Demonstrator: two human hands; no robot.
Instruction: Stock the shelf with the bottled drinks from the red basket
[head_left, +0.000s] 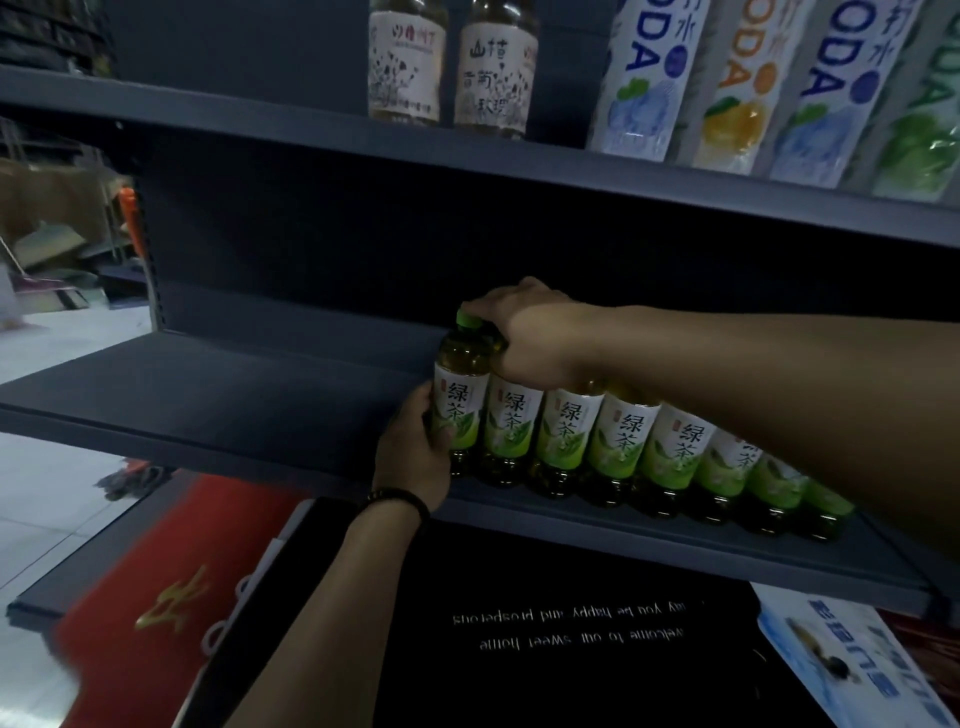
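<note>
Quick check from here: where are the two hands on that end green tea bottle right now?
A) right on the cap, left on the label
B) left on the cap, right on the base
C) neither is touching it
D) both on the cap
A: the right hand covers the green cap of the end green tea bottle, while the left hand grips its labelled side on the shelf.

A shop: dark metal shelves (234, 415) carry a front-facing row of identical green tea bottles (618, 436), with soda bottles (644, 78) above and doormats (545, 623) stocked below.
</note>
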